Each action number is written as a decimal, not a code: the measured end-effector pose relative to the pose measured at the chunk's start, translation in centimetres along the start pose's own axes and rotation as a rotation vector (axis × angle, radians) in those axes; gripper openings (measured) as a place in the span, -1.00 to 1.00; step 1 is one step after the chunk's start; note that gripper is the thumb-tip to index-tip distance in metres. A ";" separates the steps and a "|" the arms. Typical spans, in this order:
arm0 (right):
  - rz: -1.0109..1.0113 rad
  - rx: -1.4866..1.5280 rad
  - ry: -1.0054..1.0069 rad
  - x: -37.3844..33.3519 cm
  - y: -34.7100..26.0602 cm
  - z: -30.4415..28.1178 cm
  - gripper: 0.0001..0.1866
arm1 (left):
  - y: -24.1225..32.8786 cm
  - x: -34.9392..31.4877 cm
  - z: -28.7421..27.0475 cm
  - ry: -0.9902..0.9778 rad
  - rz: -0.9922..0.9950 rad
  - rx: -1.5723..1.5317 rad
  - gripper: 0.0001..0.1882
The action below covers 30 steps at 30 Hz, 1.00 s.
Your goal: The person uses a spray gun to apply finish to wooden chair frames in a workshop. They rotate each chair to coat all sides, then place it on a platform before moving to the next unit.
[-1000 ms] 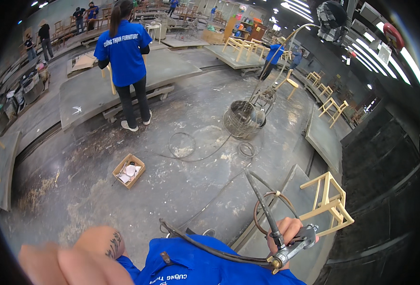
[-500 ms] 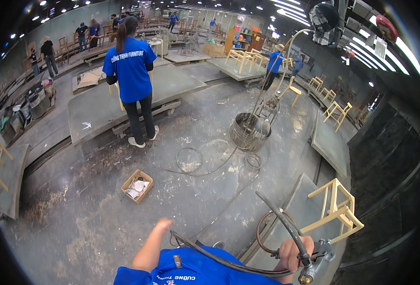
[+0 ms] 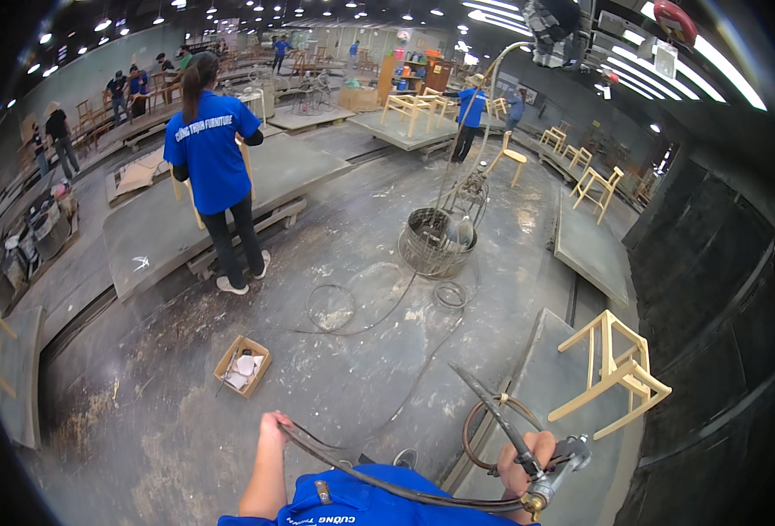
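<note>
At the lower right my right hand [image 3: 526, 459] is closed round a metal spray gun [image 3: 570, 459]. A dark hose [image 3: 365, 476] runs from the gun's lower end across my front. My left hand [image 3: 274, 424] is closed on the hose's other stretch at lower centre. Close by the gun, a stiff dark tube [image 3: 485, 396] points up and left, and a brown hose loop [image 3: 469, 438] hangs beside it. Just beyond the gun, a pale wooden chair frame [image 3: 615, 364] lies tipped over on a grey platform [image 3: 536, 373].
A cardboard box [image 3: 243, 366] with pale pads sits on the floor. Hose coils [image 3: 330, 309] lie near a mesh-sided drum [image 3: 437, 245]. A person in a blue shirt [image 3: 209, 158] stands at a long platform [image 3: 150, 241], ahead left. A dark wall [image 3: 712, 263] rises on the right.
My left hand has moved down and left and closed on the hose, drawing it taut. The spray gun has tilted in my right hand. My view has shifted slightly right.
</note>
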State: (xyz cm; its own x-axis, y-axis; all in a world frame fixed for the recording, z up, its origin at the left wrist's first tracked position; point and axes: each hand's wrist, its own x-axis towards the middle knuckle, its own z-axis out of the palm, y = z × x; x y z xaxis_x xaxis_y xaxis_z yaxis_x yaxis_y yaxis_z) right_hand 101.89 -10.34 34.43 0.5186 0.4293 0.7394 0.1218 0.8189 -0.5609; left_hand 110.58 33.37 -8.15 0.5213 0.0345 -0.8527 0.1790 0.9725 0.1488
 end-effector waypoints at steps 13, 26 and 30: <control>0.001 0.107 0.123 -2.7 1.6 -2.4 -0.34 | 8.2 -7.8 7.9 -0.354 0.176 -0.214 -0.64; 0.183 -0.117 0.175 -3.1 -1.2 -3.5 -0.53 | 5.4 -7.5 11.6 -0.305 0.165 -0.150 -0.81; 0.517 -0.525 0.562 -4.3 -3.3 -4.0 -0.55 | 3.2 -8.0 15.8 -0.199 0.241 -0.111 -0.85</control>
State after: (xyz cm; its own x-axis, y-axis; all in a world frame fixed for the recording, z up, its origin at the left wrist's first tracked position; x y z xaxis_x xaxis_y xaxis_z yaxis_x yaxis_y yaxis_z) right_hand 102.62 -16.42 31.63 0.9328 0.3329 0.1379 0.0574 0.2405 -0.9690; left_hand 120.16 32.54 7.03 0.6921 0.2320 -0.6835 -0.0555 0.9612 0.2701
